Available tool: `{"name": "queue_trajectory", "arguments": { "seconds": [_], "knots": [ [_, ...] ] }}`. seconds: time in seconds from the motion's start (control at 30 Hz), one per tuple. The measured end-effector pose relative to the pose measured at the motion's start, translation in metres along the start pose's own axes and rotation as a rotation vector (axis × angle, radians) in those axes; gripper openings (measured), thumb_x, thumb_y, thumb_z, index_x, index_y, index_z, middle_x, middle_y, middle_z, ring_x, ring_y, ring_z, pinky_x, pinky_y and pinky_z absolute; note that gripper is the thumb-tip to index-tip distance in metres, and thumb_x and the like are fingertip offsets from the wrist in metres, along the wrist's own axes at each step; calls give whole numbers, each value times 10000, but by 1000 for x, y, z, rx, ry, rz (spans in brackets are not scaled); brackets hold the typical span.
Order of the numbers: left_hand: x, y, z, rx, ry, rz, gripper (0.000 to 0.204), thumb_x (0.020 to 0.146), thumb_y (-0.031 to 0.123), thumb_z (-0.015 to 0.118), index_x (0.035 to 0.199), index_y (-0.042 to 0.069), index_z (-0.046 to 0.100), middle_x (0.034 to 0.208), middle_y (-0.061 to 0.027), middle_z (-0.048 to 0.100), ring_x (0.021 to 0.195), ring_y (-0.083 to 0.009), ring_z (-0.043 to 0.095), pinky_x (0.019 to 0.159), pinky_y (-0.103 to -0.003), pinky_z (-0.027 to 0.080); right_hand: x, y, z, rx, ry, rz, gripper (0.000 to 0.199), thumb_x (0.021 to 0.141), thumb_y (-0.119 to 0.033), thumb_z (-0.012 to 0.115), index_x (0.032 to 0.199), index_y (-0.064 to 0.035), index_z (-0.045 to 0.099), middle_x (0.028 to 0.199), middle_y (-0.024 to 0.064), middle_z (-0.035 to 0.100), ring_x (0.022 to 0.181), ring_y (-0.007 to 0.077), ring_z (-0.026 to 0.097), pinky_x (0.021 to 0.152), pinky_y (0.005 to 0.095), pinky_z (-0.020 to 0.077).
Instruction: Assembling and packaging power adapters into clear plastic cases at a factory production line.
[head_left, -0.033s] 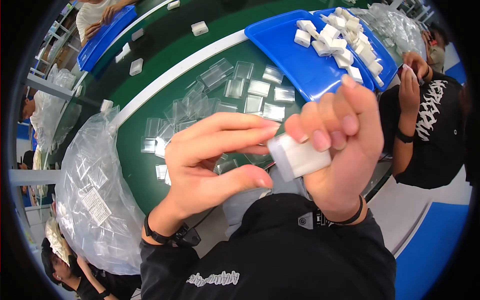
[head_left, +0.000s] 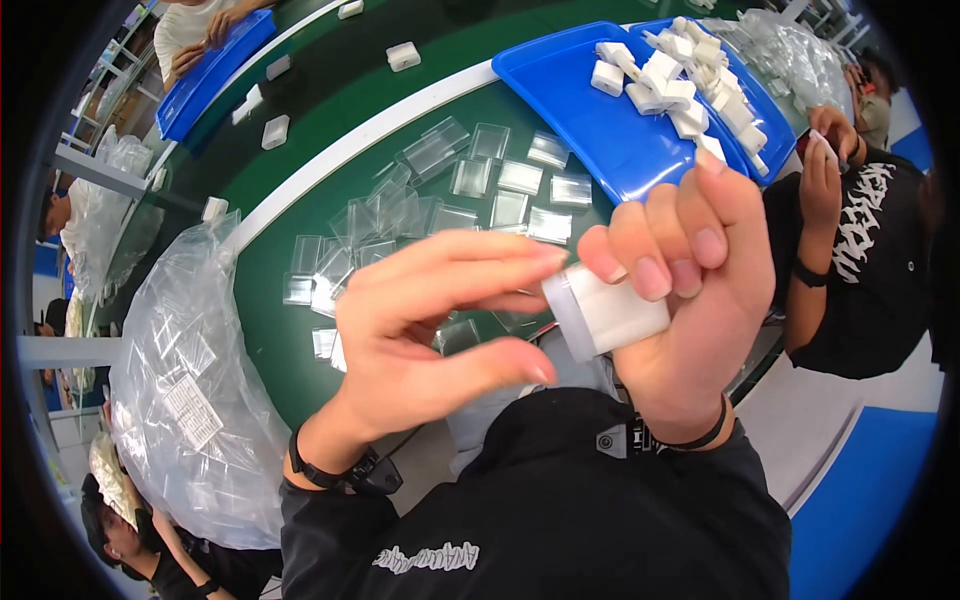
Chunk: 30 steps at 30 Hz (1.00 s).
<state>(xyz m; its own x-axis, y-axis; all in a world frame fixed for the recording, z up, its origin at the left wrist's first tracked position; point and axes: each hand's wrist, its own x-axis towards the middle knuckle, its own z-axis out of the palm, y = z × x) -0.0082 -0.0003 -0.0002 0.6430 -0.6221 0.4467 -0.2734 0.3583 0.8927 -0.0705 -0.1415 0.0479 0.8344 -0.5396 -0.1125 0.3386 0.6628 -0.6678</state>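
Note:
My right hand (head_left: 705,285) has its fingers curled round a white block (head_left: 630,325), which looks like a charger plug. At the block's left end is a translucent plastic sleeve (head_left: 568,318). My left hand (head_left: 425,325) is open just left of that end, its thumb and fingers apart. Its fingertips come close to the sleeve's upper edge; whether they touch it I cannot tell. Beyond my hands, several clear plastic sleeves (head_left: 520,178) lie scattered on the green work surface (head_left: 275,275).
At the far right, blue trays (head_left: 560,75) hold a heap of white blocks (head_left: 670,75). A large clear plastic bag (head_left: 180,340) bulges on the left. Past a white rail (head_left: 365,130), more white blocks (head_left: 403,56) lie on green. Co-workers sit around, one close on the right (head_left: 860,260).
Both my hands and the white block have shifted slightly to the right. My right hand keeps its hold, and my left stays open beside the sleeve.

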Motion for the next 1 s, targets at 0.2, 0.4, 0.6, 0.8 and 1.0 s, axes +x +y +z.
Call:
{"name": "queue_trajectory", "arguments": {
  "seconds": [0.2, 0.4, 0.6, 0.8, 1.0],
  "knots": [
    [-9, 10, 7, -168, 9, -135, 488, 665, -36, 788, 1112, -69, 595, 1058, -169, 631, 894, -215, 665, 794, -283, 550, 1, 5, -9, -8, -232, -63, 408, 960, -260, 363, 567, -152, 362, 477, -25, 338, 454, 112, 393, 537, 296, 395],
    [-5, 0, 1, 665, 2, 539, 425, 618, -74, 774, 987, -12, 574, 950, -193, 660, 878, -318, 656, 725, -360, 535, 6, 26, -14, -133, -112, -285, 424, 974, -414, 349, 1019, -33, 528, 829, 106, 561, 916, 285, 562, 796, 401, 473],
    [-4, -9, 7, 516, 35, 588, 330, 679, 142, 783, 942, -11, 654, 981, -171, 651, 822, -284, 644, 617, -313, 516, 9, 19, -21, 359, -88, 252, 268, 975, -331, 431, 911, -77, 488, 576, -21, 377, 553, 106, 417, 582, 276, 409],
    [-1, -2, -6, 426, -3, 277, 387, 650, 182, 814, 941, -31, 675, 1059, -231, 631, 801, -277, 668, 657, -294, 545, 9, 14, -13, 260, -89, 160, 265, 990, -323, 391, 879, -97, 473, 530, -44, 341, 499, 77, 373, 528, 255, 363],
    [3, -4, -7, 510, -80, 357, 354, 698, 194, 790, 928, -48, 674, 980, -257, 632, 796, -271, 670, 706, -327, 553, 9, 13, -11, 162, -96, 108, 276, 997, -315, 356, 852, -105, 460, 514, -41, 336, 484, 86, 374, 523, 264, 375]
  ]
}}
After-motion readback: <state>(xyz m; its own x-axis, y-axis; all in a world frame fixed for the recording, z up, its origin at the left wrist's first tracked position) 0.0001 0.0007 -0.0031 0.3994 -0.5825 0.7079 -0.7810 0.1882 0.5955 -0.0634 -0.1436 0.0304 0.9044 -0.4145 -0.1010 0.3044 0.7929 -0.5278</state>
